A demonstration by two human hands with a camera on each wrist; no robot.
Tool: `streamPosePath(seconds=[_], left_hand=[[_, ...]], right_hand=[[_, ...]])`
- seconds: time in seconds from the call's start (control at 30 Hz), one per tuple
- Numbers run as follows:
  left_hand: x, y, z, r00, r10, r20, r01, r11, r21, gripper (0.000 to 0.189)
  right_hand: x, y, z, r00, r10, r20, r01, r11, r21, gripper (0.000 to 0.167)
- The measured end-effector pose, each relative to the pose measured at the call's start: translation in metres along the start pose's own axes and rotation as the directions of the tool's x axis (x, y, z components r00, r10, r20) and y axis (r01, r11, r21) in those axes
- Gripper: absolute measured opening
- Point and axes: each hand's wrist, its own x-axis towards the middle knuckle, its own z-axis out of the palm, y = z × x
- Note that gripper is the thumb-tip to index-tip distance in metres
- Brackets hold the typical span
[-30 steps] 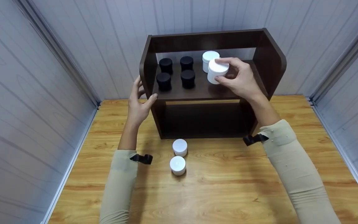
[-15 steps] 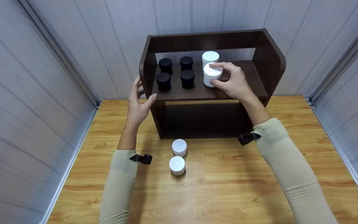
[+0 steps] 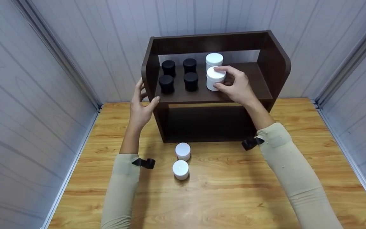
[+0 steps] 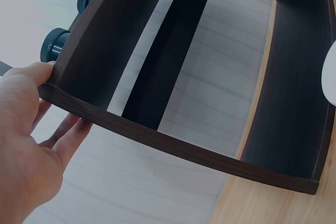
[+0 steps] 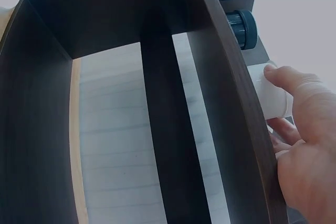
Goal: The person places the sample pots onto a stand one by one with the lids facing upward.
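Note:
My right hand (image 3: pixel 238 87) pinches a white lidded jar (image 3: pixel 214 83) between thumb and fingers, right at the upper board of a dark brown shelf (image 3: pixel 276 65). Directly behind that jar stands another white jar (image 3: pixel 214 59), partly covered by it in the head view. Thumb in front and fingers behind, my left hand (image 3: pixel 140 113) grips the shelf's left side panel. In the right wrist view, the held jar (image 5: pixel 270 92) shows beyond the board's front edge, the thumb lying along it.
Several black lidded jars (image 3: pixel 191 81) stand in two rows on the upper board's left half. On the wooden table (image 3: pixel 227 190), two more white jars (image 3: pixel 180 169) stand in front of the shelf. Pale panelled walls (image 3: pixel 106 54) rise behind and at both sides.
My right hand has carried the white jar left and down to the upper board, in front of the other white jar. The left hand has stayed on the side panel.

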Motion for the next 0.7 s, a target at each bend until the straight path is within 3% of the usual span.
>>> streamPosePath(seconds=[0.4, 0.7], left_hand=[[-0.0002, -0.0017, 0.0005, 0.999, 0.034, -0.004, -0.034, 0.999, -0.015, 0.082], [0.0004, 0.0001, 0.0023, 1.0, 0.026, 0.001, -0.026, 1.0, -0.018, 0.081]], right_hand=[[-0.003, 0.0006, 0.0003, 1.0, 0.019, 0.02, -0.019, 1.0, -0.022, 0.053], [-0.0038, 0.0007, -0.0032, 0.999, 0.016, 0.036, -0.015, 1.0, -0.023, 0.058]])
